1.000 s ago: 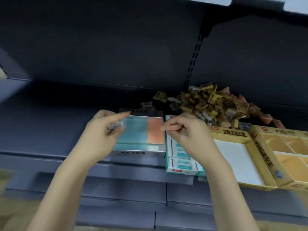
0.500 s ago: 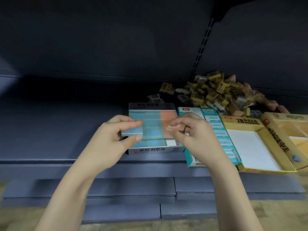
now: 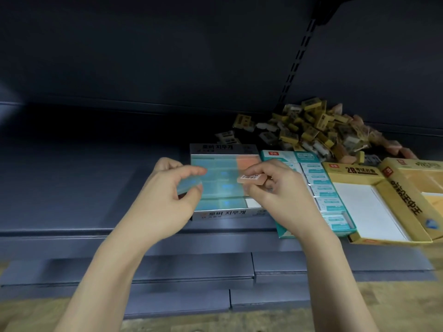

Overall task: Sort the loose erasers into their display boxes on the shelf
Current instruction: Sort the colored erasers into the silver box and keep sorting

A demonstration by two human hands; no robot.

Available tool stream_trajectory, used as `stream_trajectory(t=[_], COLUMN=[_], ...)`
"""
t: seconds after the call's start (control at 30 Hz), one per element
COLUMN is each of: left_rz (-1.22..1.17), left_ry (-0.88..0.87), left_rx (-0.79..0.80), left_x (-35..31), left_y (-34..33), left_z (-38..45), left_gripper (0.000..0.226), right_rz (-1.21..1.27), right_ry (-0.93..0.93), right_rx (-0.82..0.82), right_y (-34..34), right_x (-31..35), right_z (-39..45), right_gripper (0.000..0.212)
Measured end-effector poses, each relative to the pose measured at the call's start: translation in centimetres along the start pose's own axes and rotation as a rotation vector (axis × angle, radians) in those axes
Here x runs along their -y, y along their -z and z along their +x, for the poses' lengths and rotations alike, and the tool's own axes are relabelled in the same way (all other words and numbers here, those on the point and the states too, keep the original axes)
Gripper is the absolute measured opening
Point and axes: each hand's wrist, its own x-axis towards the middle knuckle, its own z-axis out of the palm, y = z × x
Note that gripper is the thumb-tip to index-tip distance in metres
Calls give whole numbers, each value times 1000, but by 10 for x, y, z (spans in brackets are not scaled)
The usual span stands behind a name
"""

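A grey display box [image 3: 223, 213] on the shelf holds rows of blue erasers and a column of orange ones. My left hand [image 3: 165, 195] pinches a blue eraser [image 3: 189, 185] over the box's left edge. My right hand [image 3: 275, 190] grips an orange eraser [image 3: 251, 179] with a barcode label, just above the box's right side. A heap of loose erasers [image 3: 318, 130], mostly yellow-sleeved and some pink, lies at the back of the shelf.
A teal box [image 3: 282, 232] of white-and-teal erasers sits right of the grey one. Two yellow boxes [image 3: 359, 172] follow: one shows a white bottom, the far one [image 3: 407, 185] is cut off by the frame. The dark shelf [image 3: 72, 188] stretches left.
Both hands have stayed over the grey box. The left hand's blue eraser has tilted and dropped a little; the right hand's orange eraser now shows its barcode more plainly.
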Motion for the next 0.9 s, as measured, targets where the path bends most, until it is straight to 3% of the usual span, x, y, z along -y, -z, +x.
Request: stream_trajectory(t=[0.17, 0.3, 0.47, 0.6, 0.7, 0.83, 0.9], left_rz=[-23, -29, 72, 101, 181, 290, 299], left_ry=[66, 88, 15, 38, 4, -49, -68], left_rx=[-69, 32, 114, -16, -85, -152, -132], left_x=[-5, -10, -14, -20, -22, -22, -19], left_y=[-1, -2, -7, -13, -15, -17, -19], left_z=[4, 7, 2, 1, 0, 0, 2], left_gripper=[28, 40, 36, 16, 29, 17, 33], right_rz=[18, 34, 93, 99, 124, 104, 100], right_ry=[-1, -30, -85, -33, -48, -49, -47], right_rx=[26, 38, 18, -18, -26, 33, 62], right_y=[4, 9, 18, 20, 21, 24, 26], right_x=[0, -5, -5, -7, -9, -16, -17], right_z=[-1, -1, 0, 3, 6, 8, 10], right_gripper=[16, 20, 12, 18, 21, 27, 33])
